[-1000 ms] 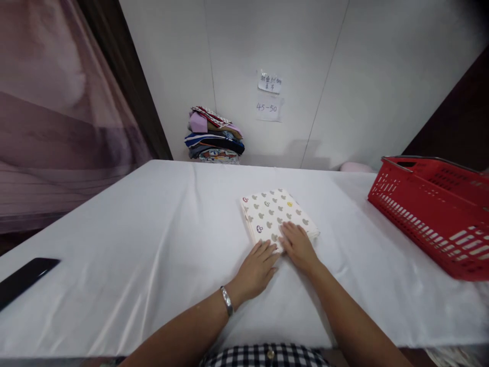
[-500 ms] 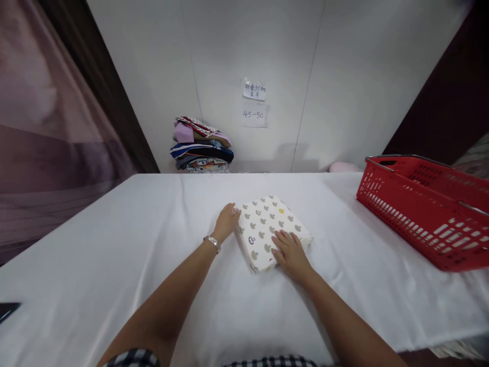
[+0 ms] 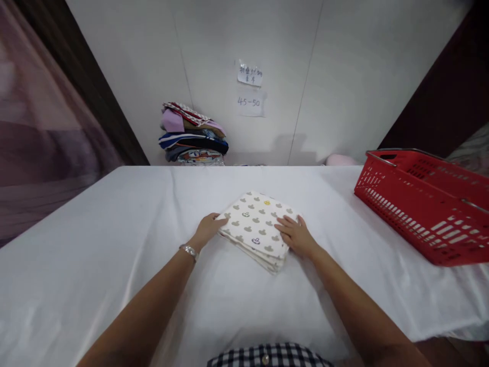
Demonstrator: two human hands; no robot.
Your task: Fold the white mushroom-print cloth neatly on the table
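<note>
a folded cloth (image 3: 255, 229), cream with small printed shapes, is seen lying flat on the white table (image 3: 114, 244), set corner-on toward the viewer. it is bracketed by both hands: the left hand (image 3: 208, 229) is curled against its left corner, fingers tucked at the edge, while the right hand (image 3: 296, 235) is laid flat and spread on its right edge. nothing is lifted; the step in hand is judged to be the squaring of the bundle. a grip under both sides would be called for if it is to be raised. a red basket (image 3: 420, 204) is seen well apart at the right, and a stack of folded clothes (image 3: 193, 135) by the far wall. the left fingertips are hidden under the fabric; the paper notes (image 3: 249, 89) cannot be read.
</note>
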